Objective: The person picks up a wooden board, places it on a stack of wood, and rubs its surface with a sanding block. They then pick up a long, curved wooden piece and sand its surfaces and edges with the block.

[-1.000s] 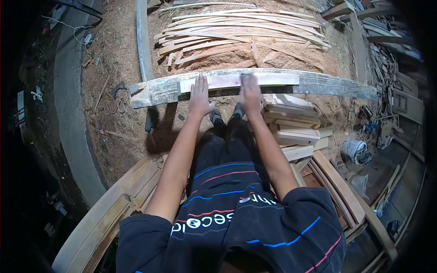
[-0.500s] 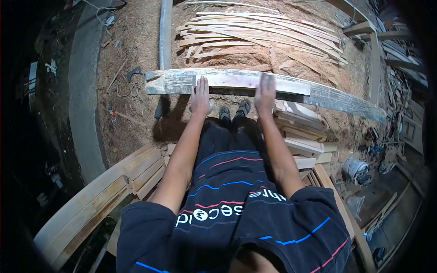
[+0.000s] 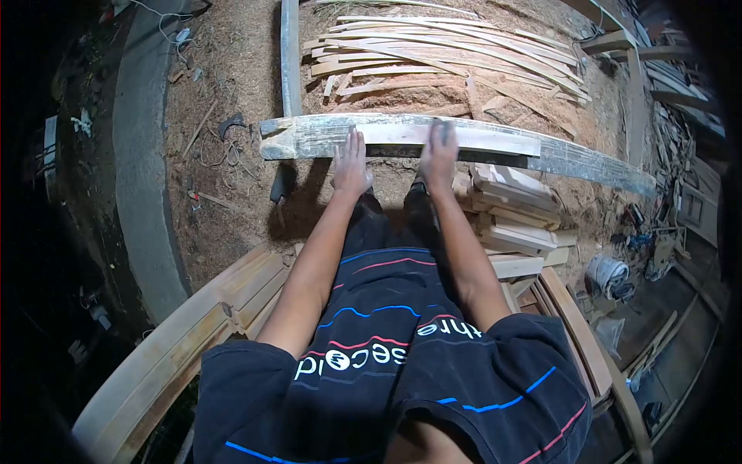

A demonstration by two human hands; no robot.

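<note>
A pale wooden strip (image 3: 495, 142) lies along a long, weathered grey beam (image 3: 591, 164) in front of me. My left hand (image 3: 352, 164) is open, its fingers stretched out together at the strip's left end. Over the strip's middle is my right hand (image 3: 439, 158), blurred by motion. A dark grey patch (image 3: 442, 131) covers the ends of its fingers, and I cannot tell what it is.
Beyond the beam, many thin wood strips (image 3: 448, 54) lie on sawdust. Shaped timbers (image 3: 514, 205) are stacked right of my legs. A large curved wooden piece (image 3: 178, 352) stands at lower left. A white bucket (image 3: 608, 274) sits at the right.
My right hand has slid left along the strip, the dark patch moving with it. My left hand stays at the strip's left end. The view has shifted slightly.
</note>
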